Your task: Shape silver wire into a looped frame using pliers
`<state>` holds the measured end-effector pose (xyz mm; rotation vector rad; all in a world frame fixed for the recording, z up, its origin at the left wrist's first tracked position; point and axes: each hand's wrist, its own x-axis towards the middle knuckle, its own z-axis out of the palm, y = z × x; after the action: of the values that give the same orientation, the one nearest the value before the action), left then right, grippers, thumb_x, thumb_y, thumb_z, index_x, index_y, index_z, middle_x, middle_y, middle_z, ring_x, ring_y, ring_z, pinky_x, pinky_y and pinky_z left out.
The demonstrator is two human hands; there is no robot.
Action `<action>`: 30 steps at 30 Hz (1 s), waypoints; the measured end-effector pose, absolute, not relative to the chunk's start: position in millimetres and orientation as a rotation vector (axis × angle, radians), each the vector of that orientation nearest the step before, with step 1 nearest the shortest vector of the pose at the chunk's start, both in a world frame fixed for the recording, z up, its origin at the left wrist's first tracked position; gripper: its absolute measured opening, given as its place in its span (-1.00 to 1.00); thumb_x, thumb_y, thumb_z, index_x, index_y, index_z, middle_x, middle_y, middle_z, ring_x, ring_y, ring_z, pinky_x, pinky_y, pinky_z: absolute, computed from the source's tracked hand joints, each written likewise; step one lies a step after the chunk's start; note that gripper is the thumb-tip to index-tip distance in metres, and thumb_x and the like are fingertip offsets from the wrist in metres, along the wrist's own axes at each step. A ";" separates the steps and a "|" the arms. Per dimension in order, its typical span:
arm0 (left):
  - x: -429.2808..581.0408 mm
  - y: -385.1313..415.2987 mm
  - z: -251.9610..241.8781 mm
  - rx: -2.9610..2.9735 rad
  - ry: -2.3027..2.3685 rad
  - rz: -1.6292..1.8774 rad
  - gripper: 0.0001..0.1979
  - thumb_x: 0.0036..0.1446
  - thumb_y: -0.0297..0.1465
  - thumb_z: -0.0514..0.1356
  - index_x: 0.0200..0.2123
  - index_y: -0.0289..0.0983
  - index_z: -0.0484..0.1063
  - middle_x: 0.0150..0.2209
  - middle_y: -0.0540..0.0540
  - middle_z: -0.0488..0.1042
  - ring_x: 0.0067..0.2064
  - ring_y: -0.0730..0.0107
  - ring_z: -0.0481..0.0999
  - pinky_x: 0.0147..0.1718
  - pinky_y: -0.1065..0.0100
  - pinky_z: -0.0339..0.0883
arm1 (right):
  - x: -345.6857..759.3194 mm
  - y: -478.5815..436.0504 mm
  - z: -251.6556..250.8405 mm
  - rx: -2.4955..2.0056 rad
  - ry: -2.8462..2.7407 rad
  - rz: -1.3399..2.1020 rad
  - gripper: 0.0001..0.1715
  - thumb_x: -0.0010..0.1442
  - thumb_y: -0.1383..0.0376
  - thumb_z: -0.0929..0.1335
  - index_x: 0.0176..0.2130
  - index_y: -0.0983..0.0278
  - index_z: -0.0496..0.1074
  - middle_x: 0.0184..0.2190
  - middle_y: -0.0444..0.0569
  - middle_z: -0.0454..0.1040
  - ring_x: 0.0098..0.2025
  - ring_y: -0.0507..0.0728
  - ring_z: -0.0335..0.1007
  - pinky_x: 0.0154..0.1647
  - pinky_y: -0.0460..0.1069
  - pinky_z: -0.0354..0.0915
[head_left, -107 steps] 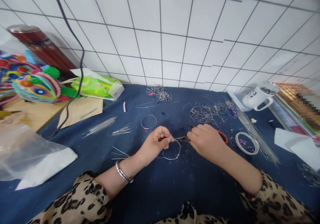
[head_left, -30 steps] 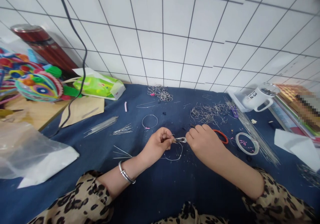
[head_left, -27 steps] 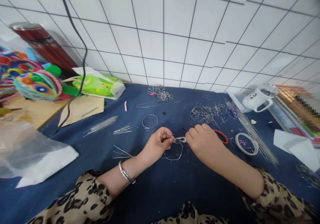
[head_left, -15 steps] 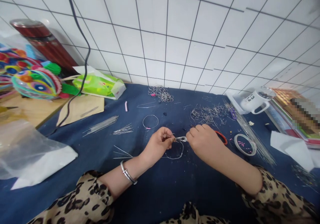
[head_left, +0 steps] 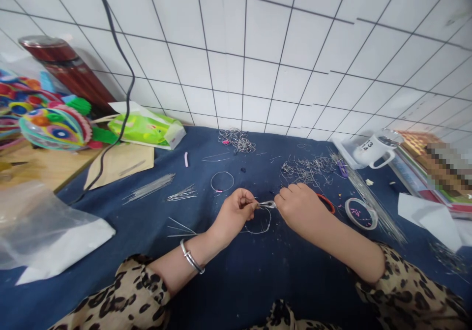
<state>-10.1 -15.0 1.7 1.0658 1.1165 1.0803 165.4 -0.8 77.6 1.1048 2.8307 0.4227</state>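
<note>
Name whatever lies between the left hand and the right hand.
In the head view, the metal nose of the pliers spans the gap between left hand and right hand; a wire loop shows just below.

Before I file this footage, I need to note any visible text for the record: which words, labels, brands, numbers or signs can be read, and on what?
"13" above "14": on the white mug.
Green packet: any print is too small and blurred to read.
Stack at the far right: partly pixelated, nothing legible.
Faint marks on the tiled wall, right side: too blurred to tell whether they are writing.
</note>
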 end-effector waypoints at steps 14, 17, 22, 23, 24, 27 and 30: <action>-7.2 -14.9 8.7 1.017 1.150 1.097 -0.87 -0.04 -0.45 0.18 -0.42 -0.29 0.24 -0.59 0.10 0.29 -0.58 0.60 0.26 -0.57 0.50 0.15 | 166.0 0.4 73.2 1.116 2.827 0.420 -0.87 0.06 0.50 0.25 -0.43 0.32 0.32 -0.49 -0.03 0.34 -0.41 0.10 0.14 -0.41 -0.01 -0.12; -7.3 -14.7 8.3 1.013 1.153 1.100 -0.87 -0.04 -0.44 0.18 -0.42 -0.29 0.24 -0.58 0.09 0.29 -0.58 0.60 0.26 -0.57 0.50 0.14 | 165.7 0.1 74.4 1.111 2.825 0.427 -0.87 0.06 0.50 0.24 -0.43 0.32 0.32 -0.49 -0.03 0.34 -0.41 0.10 0.14 -0.41 -0.01 -0.12; -6.8 -14.2 9.4 0.996 1.152 1.096 -0.86 -0.05 -0.44 0.20 -0.43 -0.30 0.24 -0.58 0.08 0.30 -0.58 0.59 0.26 -0.57 0.50 0.15 | 165.9 0.7 75.0 1.098 2.830 0.439 -0.86 0.09 0.50 0.23 -0.43 0.33 0.32 -0.49 -0.02 0.35 -0.42 0.09 0.14 -0.41 -0.02 -0.12; -6.7 -14.2 9.4 0.993 1.150 1.097 -0.85 -0.05 -0.44 0.20 -0.43 -0.30 0.24 -0.58 0.08 0.30 -0.58 0.60 0.26 -0.57 0.50 0.15 | 166.0 0.8 74.9 1.095 2.832 0.434 -0.85 0.09 0.50 0.23 -0.44 0.33 0.32 -0.50 -0.03 0.35 -0.42 0.08 0.14 -0.41 -0.02 -0.12; -6.6 -14.1 9.2 0.990 1.146 1.100 -0.85 -0.06 -0.44 0.20 -0.43 -0.29 0.24 -0.58 0.08 0.30 -0.58 0.60 0.26 -0.57 0.50 0.15 | 166.1 1.0 74.7 1.096 2.836 0.429 -0.85 0.09 0.50 0.23 -0.44 0.32 0.32 -0.50 -0.03 0.35 -0.42 0.08 0.14 -0.42 -0.02 -0.12; -7.1 -14.2 7.7 0.995 1.132 1.101 -0.86 -0.05 -0.45 0.19 -0.42 -0.29 0.24 -0.57 0.09 0.31 -0.58 0.60 0.26 -0.57 0.50 0.15 | 166.5 1.2 74.2 1.106 2.837 0.406 -0.86 0.08 0.50 0.24 -0.43 0.32 0.32 -0.49 -0.03 0.35 -0.41 0.10 0.14 -0.42 -0.01 -0.12; -8.2 -14.4 6.2 1.010 1.123 1.094 -0.87 -0.05 -0.47 0.18 -0.41 -0.29 0.25 -0.55 0.08 0.32 -0.57 0.60 0.27 -0.56 0.50 0.16 | 166.7 1.5 74.2 1.111 2.837 0.393 -0.87 0.08 0.49 0.24 -0.43 0.31 0.32 -0.49 -0.04 0.35 -0.41 0.11 0.14 -0.41 -0.01 -0.12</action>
<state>-8.2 -14.4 6.2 1.0100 1.1226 1.0938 166.7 1.5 74.2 1.1110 2.8368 0.3928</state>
